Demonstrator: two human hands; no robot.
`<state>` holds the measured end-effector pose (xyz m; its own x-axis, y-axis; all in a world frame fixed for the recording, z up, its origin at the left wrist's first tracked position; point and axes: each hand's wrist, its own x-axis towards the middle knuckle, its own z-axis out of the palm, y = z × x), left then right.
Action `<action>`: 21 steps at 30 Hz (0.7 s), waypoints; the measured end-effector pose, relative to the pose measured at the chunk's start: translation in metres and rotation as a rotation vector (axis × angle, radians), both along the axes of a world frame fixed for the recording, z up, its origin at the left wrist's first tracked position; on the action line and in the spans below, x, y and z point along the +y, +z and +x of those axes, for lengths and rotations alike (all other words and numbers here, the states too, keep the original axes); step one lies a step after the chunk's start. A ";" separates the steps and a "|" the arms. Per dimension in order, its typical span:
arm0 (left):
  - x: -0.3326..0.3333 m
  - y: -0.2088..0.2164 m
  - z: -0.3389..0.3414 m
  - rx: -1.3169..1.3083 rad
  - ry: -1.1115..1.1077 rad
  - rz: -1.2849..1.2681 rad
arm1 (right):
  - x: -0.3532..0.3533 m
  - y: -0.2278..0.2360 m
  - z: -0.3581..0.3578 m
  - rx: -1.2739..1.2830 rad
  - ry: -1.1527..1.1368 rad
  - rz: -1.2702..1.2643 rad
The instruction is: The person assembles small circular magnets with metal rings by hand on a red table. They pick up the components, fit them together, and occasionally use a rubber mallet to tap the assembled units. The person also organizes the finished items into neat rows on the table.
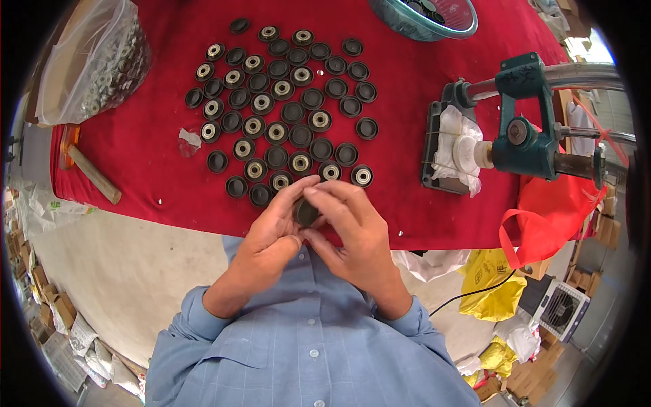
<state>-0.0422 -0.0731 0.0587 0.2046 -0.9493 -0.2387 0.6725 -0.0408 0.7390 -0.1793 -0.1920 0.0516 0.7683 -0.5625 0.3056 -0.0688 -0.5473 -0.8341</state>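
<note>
Close to my body, at the near edge of the red-covered table [407,169], both hands hold one dark round cap [306,214] between them. My left hand [277,227] closes on its left side, thumb below and fingers above. From the right, my right hand [347,227] grips it with bent fingers and thumb. My fingers partly cover the cap, so its inside is hidden. Just beyond lie many black round caps [300,135] in loose rows. Some hold a shiny metal bearing [277,132]; others have none showing.
A green hand press [525,132] with a wrapped pad stands at the right. A clear bag of small metal parts [112,74] sits far left, near a wooden stick [95,175]. At the back is a teal basket [434,30]. A red bag [553,217] hangs at the right edge.
</note>
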 end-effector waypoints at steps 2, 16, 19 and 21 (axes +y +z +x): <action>-0.002 -0.002 0.001 0.028 -0.008 -0.005 | -0.007 -0.008 0.001 0.006 0.034 -0.173; -0.014 0.006 0.012 -0.189 0.065 0.127 | -0.010 -0.005 -0.006 -0.235 0.089 0.982; -0.014 0.004 0.016 -0.187 0.045 0.157 | -0.008 -0.004 0.001 -0.251 0.116 0.938; -0.012 0.004 0.018 -0.173 0.028 0.166 | -0.008 -0.007 0.001 -0.229 0.137 0.899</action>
